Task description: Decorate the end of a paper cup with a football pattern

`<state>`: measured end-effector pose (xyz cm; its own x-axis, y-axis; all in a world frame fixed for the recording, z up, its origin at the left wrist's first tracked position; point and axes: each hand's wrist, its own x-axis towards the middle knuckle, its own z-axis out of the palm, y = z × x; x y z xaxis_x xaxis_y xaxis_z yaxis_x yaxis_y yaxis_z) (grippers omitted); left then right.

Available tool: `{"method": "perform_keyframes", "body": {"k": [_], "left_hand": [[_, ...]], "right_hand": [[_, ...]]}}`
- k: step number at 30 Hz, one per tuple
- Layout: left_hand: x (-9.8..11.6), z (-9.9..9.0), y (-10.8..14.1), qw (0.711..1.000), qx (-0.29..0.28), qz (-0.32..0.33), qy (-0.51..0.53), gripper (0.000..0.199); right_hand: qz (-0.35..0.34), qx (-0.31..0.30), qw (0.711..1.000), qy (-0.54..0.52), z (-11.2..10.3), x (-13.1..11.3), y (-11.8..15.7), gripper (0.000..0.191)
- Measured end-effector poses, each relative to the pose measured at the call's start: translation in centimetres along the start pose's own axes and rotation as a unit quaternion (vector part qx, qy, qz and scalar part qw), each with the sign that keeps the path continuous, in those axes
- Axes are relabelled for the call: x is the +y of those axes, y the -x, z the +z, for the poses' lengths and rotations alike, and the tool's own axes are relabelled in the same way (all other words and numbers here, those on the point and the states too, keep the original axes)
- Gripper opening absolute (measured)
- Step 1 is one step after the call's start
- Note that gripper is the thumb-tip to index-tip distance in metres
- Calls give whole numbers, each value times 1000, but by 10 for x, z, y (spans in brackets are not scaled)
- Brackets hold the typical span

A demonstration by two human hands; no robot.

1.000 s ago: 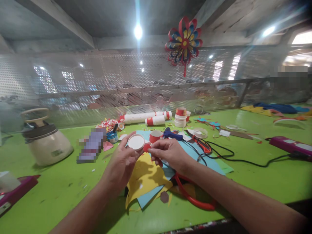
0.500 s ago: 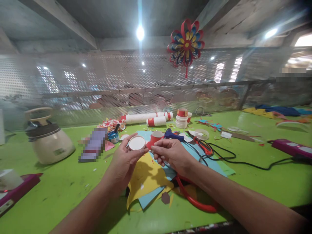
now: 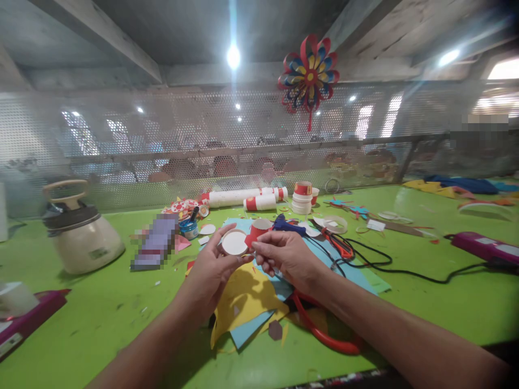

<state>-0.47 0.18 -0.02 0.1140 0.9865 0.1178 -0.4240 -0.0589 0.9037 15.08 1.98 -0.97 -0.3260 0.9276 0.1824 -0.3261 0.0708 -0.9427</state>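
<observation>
My left hand [image 3: 213, 267] grips a round, shallow white paper cup bottom [image 3: 234, 242] by its rim, its flat face turned up toward me. Close beside it, my right hand [image 3: 284, 254] pinches a small red paper piece [image 3: 250, 241] between thumb and forefinger. That piece is near the right edge of the cup bottom; whether they touch I cannot tell. Just behind the fingers stands a red paper cup [image 3: 260, 227]. Below both hands lie yellow paper [image 3: 243, 289] and light blue paper [image 3: 253, 328], with a red handle [image 3: 324, 337] partly under my right forearm.
A blue glue gun [image 3: 288, 225], orange-handled scissors [image 3: 343, 247] and a black cord [image 3: 405, 274] lie to the right. Stacked paper cups [image 3: 302, 199] stand behind. Leftward are a blue jar [image 3: 188, 229], a blurred flat item [image 3: 156, 243] and a beige kettle [image 3: 87, 237].
My left hand has moved slightly right with the cup bottom, bringing it closer to the red piece. My right hand has stayed almost where it was.
</observation>
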Motion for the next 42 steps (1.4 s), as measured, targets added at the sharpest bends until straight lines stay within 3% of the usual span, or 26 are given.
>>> {"method": "perform_keyframes", "body": {"k": [10,15,27,32,35,38,42], "left_hand": [[3,-1,2,999,-11,14,51,71],[5,-2,2,997,15,50,58,72],[-7,-2,-4,996,62,54,-28,80],[-7,-10,-11,995,63,48,-67,82],[-6,-18,-17,995,66,45,-61,77],[-5,-24,-22,996,69,30,-50,78],[-8,-27,-24,997,58,-9,-58,81]], "right_hand": [[-9,1,1000,14,1,0,0,24],[-9,5,1000,29,-1,3,-1,24],[11,-13,996,86,2,14,-4,37],[14,-4,990,138,2,15,-6,32],[2,40,984,175,-9,9,-11,25],[-22,122,971,204,-34,-9,-22,18],[-25,199,950,238,-74,-35,-38,31]]}}
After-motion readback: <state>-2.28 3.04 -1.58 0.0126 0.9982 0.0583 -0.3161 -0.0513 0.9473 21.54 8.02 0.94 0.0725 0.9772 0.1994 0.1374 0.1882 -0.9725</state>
